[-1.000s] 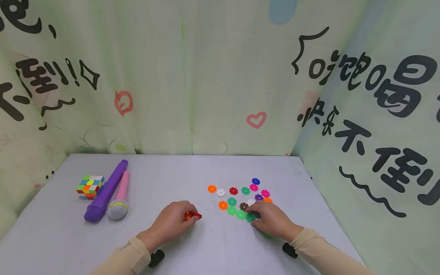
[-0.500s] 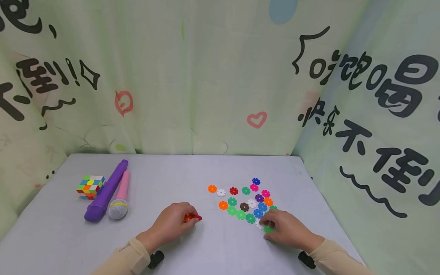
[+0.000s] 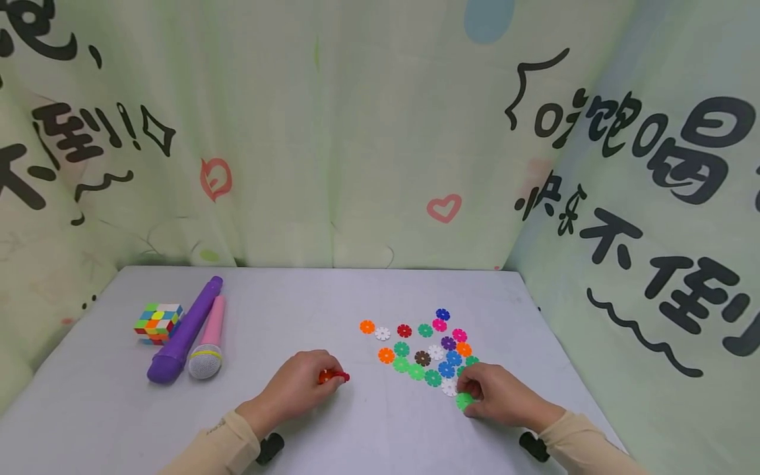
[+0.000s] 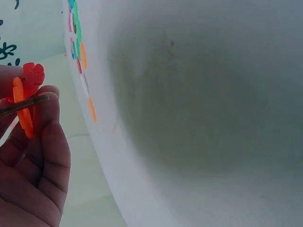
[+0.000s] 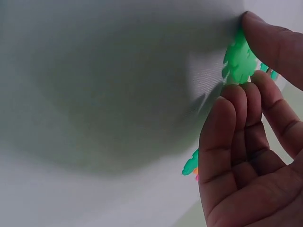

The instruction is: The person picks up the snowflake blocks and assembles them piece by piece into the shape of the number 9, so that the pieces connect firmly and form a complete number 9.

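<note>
My left hand (image 3: 299, 386) pinches a small joined cluster of notched plastic discs above the left-centre of the table. In the left wrist view it shows a red disc (image 4: 33, 74), an orange disc (image 4: 22, 109) and a brown disc (image 4: 35, 101) seen edge-on. At the near end of the scattered discs, my right hand (image 3: 505, 394) holds a green notched disc (image 3: 464, 401) by its edge. The right wrist view has that green disc (image 5: 240, 59) tilted up between thumb and fingertips, close to the tabletop. A white disc (image 3: 449, 387) lies just beyond it.
Several loose discs lie to the right of centre, among them an orange disc (image 3: 367, 326) and a dark blue disc (image 3: 443, 315). A puzzle cube (image 3: 157, 323), a purple microphone (image 3: 185, 333) and a pink microphone (image 3: 208, 340) rest on the left of the white table (image 3: 285, 303).
My right hand has moved from over the discs toward the near right and now has the green disc between thumb and fingers. The left hand stays in place with its cluster.
</note>
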`<state>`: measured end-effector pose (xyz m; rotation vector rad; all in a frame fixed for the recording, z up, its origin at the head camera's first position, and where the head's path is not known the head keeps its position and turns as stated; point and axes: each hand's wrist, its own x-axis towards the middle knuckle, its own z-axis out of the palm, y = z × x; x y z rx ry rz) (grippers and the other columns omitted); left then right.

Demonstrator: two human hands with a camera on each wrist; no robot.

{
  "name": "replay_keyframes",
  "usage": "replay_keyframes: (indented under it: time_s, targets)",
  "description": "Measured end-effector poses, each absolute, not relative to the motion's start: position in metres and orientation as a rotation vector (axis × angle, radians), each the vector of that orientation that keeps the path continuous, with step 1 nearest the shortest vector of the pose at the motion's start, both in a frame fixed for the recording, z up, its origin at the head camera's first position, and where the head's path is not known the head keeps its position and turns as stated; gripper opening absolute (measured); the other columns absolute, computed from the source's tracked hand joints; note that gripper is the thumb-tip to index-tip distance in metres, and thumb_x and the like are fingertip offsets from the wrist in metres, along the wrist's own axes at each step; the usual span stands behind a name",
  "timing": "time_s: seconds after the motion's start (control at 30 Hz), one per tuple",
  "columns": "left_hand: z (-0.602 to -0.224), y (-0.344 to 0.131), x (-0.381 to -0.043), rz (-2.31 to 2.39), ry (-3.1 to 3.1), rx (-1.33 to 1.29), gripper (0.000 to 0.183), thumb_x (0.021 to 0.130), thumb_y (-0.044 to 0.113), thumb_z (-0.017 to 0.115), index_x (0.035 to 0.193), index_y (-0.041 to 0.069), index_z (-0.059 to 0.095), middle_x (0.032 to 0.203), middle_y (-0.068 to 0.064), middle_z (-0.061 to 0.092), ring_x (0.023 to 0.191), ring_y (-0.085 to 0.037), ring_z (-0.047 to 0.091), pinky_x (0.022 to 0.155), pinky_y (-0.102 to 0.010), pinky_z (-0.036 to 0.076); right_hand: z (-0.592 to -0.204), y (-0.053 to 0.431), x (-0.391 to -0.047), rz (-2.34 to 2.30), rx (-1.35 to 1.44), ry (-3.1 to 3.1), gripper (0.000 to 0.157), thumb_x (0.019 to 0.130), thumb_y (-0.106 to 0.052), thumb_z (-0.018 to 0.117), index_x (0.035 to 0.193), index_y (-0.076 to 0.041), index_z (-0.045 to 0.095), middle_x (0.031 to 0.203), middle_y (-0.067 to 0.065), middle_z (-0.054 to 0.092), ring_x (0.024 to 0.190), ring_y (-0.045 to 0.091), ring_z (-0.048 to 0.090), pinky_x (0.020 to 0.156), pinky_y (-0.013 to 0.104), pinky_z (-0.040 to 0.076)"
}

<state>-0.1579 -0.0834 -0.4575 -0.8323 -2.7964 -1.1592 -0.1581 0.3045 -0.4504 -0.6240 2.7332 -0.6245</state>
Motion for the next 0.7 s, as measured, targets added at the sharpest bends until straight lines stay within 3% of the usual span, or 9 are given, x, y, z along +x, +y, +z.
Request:
replay_keyframes:
  time_s: [0.2, 0.43, 0.7]
  targets:
    - [-0.458, -0.084, -0.158, -1.203, -2.782, -0.860, 0.005, 0.089, 0.018, 0.076, 0.091, 0.014, 0.075, 0.080, 0.018, 0.061, 0.071, -0.004, 0.055, 0.067, -0.025, 0.050, -0.449, 0.307, -0.158, -0.661, -0.633, 2.693, 0.030, 0.076, -0.014, 0.087, 0.087, -0.021, 0.061, 0.076, -0.007, 0.054, 0.073, 0.012, 0.052, 0.063, 0.026, 0.047]
    - [-0.458, -0.085, -0.157, -1.218, -2.744, -0.881, 0.006, 0.091, 0.017, 0.074, 0.089, 0.012, 0.075, 0.080, 0.019, 0.061, 0.070, -0.003, 0.055, 0.066, -0.024, 0.050, -0.439, 0.284, -0.161, -0.782, -0.702, 2.658, 0.016, 0.084, -0.015, 0.080, 0.090, -0.019, 0.065, 0.074, -0.012, 0.057, 0.070, 0.008, 0.054, 0.064, 0.025, 0.049]
    - [-0.458, -0.083, -0.157, -1.261, -2.713, -0.884, 0.002, 0.090, 0.014, 0.076, 0.089, 0.015, 0.075, 0.082, 0.019, 0.063, 0.072, -0.003, 0.056, 0.067, -0.024, 0.051, -0.436, 0.208, -0.169, -1.308, -0.513, 2.388, 0.010, 0.092, -0.010, 0.072, 0.100, -0.007, 0.067, 0.082, 0.005, 0.064, 0.071, 0.024, 0.068, 0.067, 0.031, 0.057]
